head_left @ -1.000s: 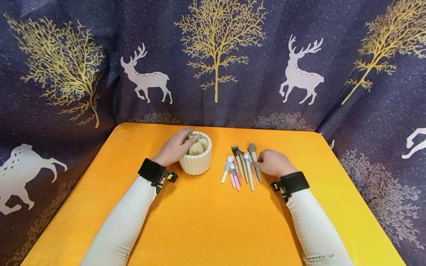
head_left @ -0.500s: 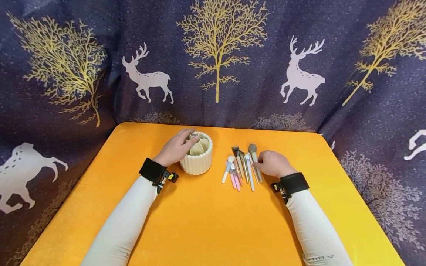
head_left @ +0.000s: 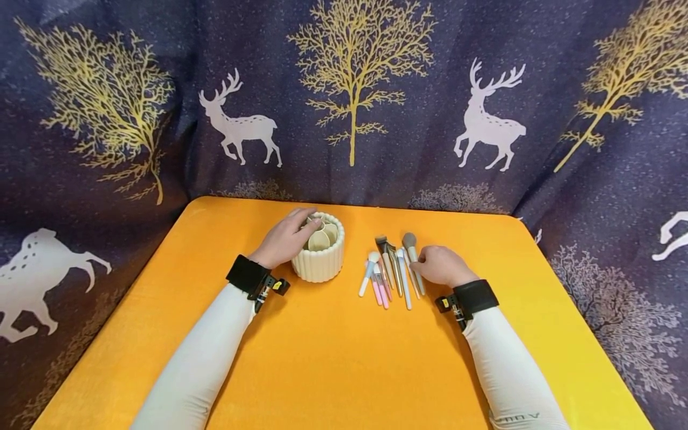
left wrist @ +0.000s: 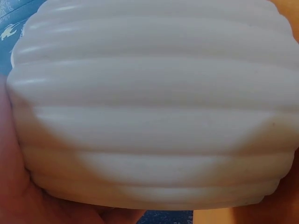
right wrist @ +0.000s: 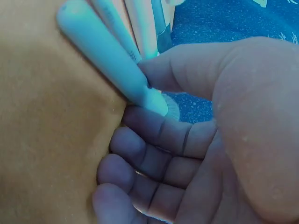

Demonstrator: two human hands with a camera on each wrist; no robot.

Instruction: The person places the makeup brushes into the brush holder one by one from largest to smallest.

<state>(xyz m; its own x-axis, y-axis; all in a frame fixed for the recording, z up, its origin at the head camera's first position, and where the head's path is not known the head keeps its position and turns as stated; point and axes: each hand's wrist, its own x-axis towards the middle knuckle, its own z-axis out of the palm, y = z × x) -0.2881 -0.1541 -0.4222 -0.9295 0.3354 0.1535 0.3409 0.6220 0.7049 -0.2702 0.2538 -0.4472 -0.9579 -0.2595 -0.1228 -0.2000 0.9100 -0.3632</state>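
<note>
A cream ribbed makeup brush holder [head_left: 318, 264] with rounded compartments inside stands at the back of the table, left of the brushes. My left hand [head_left: 280, 240] grips its left side, thumb over the rim. In the left wrist view the holder's ribbed wall [left wrist: 154, 84] nearly fills the picture, with part of the hand along its edge. My right hand [head_left: 445, 266] pinches the rightmost makeup brush [head_left: 409, 240], a pale-handled one with a fluffy grey head. Its thick handle [right wrist: 103, 53] lies between thumb and index finger in the right wrist view, the other fingers curled by the tabletop.
Several more makeup brushes lie side by side left of my right hand, among them a dark flat-headed brush [head_left: 381, 240], a blue-and-white brush [head_left: 368, 276] and pink-handled ones. The orange table [head_left: 333, 358] ends at a dark curtain [head_left: 376, 185] printed with deer and trees.
Both hands keep their places on the holder and the brush. The whole head view has shifted very slightly; nothing else visibly moves.
</note>
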